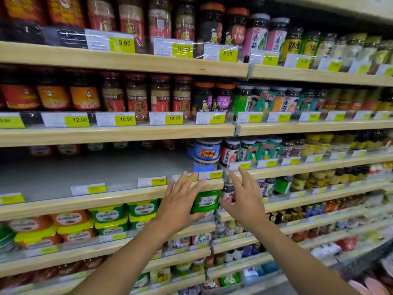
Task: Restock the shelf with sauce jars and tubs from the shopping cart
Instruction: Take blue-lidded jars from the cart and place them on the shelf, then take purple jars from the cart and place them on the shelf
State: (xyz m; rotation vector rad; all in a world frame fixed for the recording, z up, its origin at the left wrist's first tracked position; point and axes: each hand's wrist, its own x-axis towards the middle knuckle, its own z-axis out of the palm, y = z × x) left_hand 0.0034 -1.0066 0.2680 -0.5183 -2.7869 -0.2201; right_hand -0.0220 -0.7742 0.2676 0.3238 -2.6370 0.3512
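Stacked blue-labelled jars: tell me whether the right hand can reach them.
Probably yes. The right hand is open and empty, its fingers just below the stacked blue-labelled jars, which stand at the front of the grey shelf, unblocked.

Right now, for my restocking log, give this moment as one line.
left hand: open, empty | right hand: open, empty | blue jars: stacked two high, right end of grey shelf

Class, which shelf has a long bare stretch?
The third shelf down: bare grey board runs left of its stacked blue jars, while every other shelf is packed along its front.
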